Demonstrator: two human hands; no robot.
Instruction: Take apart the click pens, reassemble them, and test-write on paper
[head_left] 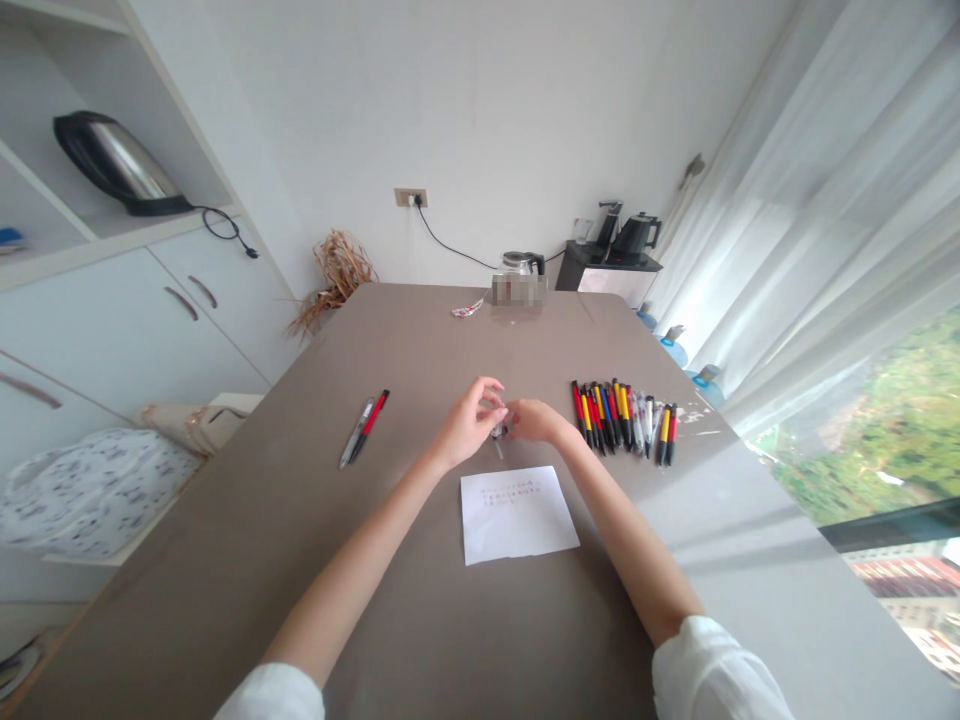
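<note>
My left hand (474,422) is closed in a pinch over the middle of the table, just beyond the paper. Between its fingers and my right hand (536,420) shows a slim, clear pen (498,432), mostly hidden by the fingers. The right hand's fingers are bent and pressed together at the pen's other side. A sheet of white paper (517,520) with a few lines of handwriting lies between my forearms. To the right, several pens (615,415) in red, yellow, blue and clear lie side by side. A clear pen (356,432) and a red-and-black pen (370,426) rest together on the left.
The brown table (420,620) reaches to the white wall. At its far edge stand a glass pot (519,262) and a blurred box (519,290). A dark stand (600,268) with a black kettle (637,236) is behind right. White cabinets (142,310) flank the left, a curtained window the right.
</note>
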